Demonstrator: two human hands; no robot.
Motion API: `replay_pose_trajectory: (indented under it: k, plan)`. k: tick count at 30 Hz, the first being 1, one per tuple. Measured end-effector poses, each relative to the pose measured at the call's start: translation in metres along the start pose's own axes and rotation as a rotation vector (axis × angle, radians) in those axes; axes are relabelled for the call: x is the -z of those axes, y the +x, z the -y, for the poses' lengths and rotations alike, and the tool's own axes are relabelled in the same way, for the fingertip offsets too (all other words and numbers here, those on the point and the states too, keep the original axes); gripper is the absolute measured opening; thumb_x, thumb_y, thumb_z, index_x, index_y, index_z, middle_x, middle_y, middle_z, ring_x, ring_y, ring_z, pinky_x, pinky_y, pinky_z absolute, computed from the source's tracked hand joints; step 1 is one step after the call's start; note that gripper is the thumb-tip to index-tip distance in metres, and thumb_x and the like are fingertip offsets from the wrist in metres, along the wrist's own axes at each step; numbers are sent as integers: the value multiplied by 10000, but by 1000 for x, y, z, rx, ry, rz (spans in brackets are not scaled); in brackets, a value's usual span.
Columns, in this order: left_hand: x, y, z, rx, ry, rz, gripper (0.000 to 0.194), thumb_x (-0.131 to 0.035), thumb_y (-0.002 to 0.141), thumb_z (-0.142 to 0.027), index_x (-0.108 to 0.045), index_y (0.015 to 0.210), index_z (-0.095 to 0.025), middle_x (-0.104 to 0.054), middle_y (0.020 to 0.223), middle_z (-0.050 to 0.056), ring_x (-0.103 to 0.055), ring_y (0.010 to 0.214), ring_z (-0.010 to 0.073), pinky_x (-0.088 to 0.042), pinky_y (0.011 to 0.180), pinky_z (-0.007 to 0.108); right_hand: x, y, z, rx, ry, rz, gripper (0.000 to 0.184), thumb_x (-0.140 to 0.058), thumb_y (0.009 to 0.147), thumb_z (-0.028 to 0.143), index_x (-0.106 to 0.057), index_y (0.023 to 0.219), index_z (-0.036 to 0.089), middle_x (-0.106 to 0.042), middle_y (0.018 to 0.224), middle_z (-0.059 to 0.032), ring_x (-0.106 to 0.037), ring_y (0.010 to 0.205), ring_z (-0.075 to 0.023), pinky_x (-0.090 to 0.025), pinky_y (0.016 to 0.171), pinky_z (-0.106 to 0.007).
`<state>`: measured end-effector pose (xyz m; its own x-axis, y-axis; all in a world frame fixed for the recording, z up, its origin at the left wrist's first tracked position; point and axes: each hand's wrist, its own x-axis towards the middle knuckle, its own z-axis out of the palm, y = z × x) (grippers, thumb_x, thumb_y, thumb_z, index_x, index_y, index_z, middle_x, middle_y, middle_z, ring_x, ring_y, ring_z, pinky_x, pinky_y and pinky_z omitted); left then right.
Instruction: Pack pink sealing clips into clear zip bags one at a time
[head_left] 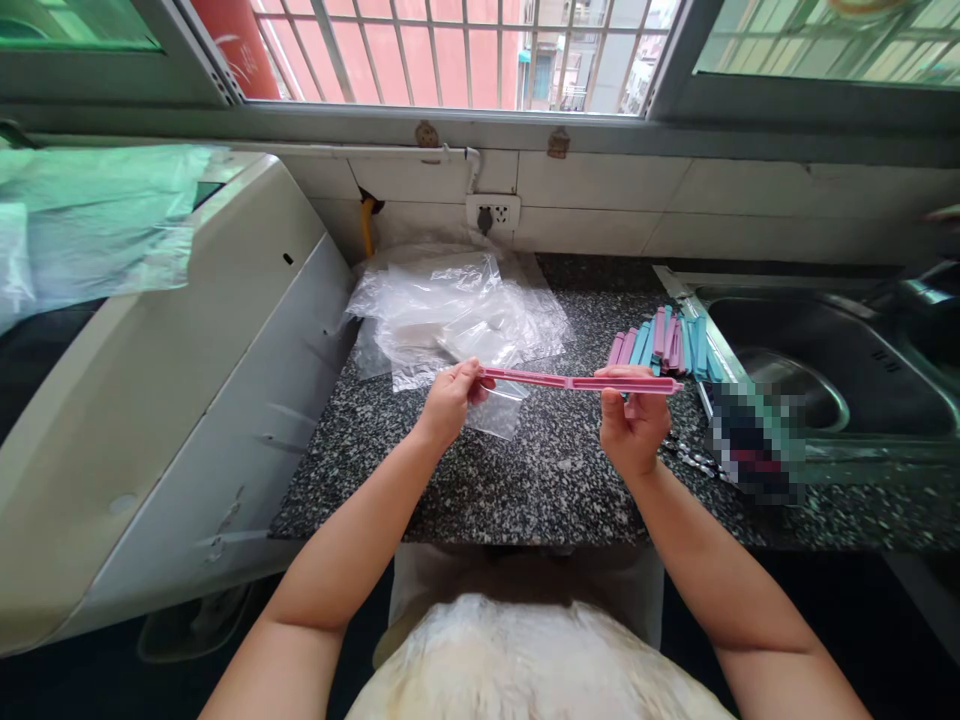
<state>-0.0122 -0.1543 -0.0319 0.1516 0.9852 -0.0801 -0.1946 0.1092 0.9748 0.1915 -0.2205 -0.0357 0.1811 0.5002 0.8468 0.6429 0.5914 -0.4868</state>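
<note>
A long pink sealing clip is held level above the speckled granite counter. My left hand pinches its left end with closed fingers. My right hand is closed around its right part, near the hinge end. Just beyond the left hand lies a heap of clear plastic bags, one small bag reaching under the clip. Behind the right hand sits a pile of several pink and teal clips.
A steel sink fills the counter's right side. A white appliance with a plastic sheet on top stands at the left. A wall socket and barred window are behind. A blurred-out object lies at the sink's edge.
</note>
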Motion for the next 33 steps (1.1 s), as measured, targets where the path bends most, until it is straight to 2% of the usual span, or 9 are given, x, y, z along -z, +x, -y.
replay_pose_trajectory:
  k: [6,16,23,28,33]
  plan:
    - [0,-1,-3,22,-52,-19,360,-619,700,-465,-578,560,-136,-566,493,7,-428,409,68,-297,417,212,-1,0,0,-42,126,-20,117,-498,852,249,-540,957,219,-617,857,-56,-606,810,-197,-507,750,-389]
    - [-2,-3,-9,94,-181,-47,293,-628,700,-383,-564,564,-132,-548,480,-9,-422,410,59,-308,417,193,-5,-3,1,-180,282,-64,121,-522,848,282,-548,947,216,-610,856,-48,-630,776,-178,-508,648,-316]
    - [0,-1,-6,57,-146,-49,341,-669,620,-454,-570,560,-133,-561,479,-6,-422,397,55,-299,396,182,-9,-3,2,-307,398,-96,107,-549,831,300,-557,910,230,-615,843,-4,-564,591,-98,-478,557,-254]
    - [0,-1,-3,3,-34,-37,396,-657,608,-510,-570,538,-130,-551,464,0,-407,385,57,-284,389,191,-10,-4,0,-386,433,-38,114,-560,815,309,-553,900,233,-618,854,-5,-585,675,-114,-491,594,-251]
    - [-1,-2,-4,-16,20,-33,410,-631,631,-527,-565,540,-133,-548,472,1,-401,388,60,-292,394,200,-10,-2,2,-426,388,118,135,-595,784,324,-591,868,218,-611,882,-25,-596,773,-138,-507,663,-263]
